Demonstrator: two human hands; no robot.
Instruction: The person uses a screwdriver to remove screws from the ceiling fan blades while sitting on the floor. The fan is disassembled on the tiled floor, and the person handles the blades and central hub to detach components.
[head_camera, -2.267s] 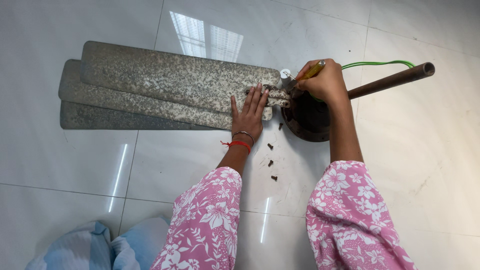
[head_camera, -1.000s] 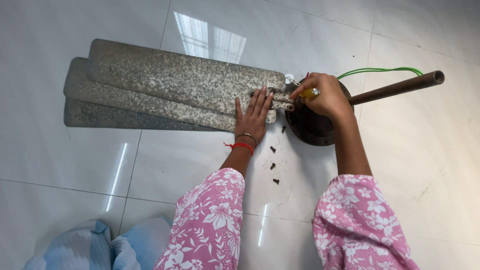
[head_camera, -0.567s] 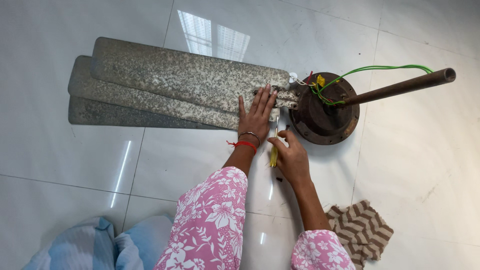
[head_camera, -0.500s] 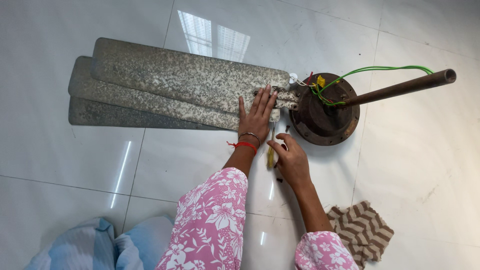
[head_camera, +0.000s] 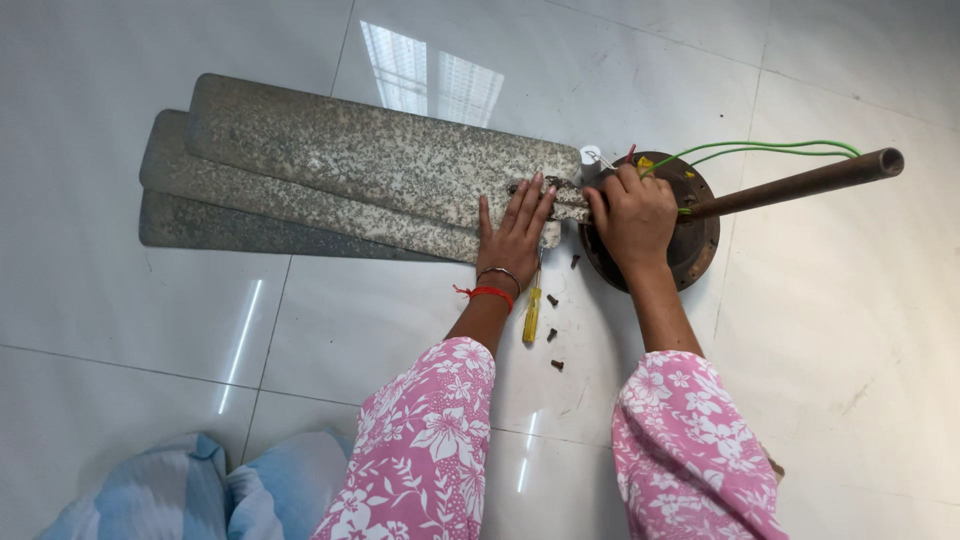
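Three dusty grey fan blades (head_camera: 370, 160) lie stacked on the white tiled floor, their inner ends at a rusty brown fan motor (head_camera: 700, 245). My left hand (head_camera: 515, 228) presses flat on the blade ends, fingers spread. My right hand (head_camera: 632, 215) is curled over the motor's left edge, where the top blade's metal bracket (head_camera: 565, 190) meets it. What its fingers pinch is hidden. A yellow-handled screwdriver (head_camera: 532, 312) lies on the floor just below my left wrist. A few small dark screws (head_camera: 552, 335) are scattered beside it.
A brown downrod (head_camera: 800, 183) sticks out of the motor to the right, with green wires (head_camera: 770, 147) looping above it. A white capacitor (head_camera: 590, 158) sits at the motor's top left. Blue cloth (head_camera: 200, 490) lies at the bottom left. My pink floral sleeves fill the lower middle.
My right hand laid the yellow screwdriver on the floor below my left wrist, then went back up to the motor's left edge. My left hand stayed flat on the blades.
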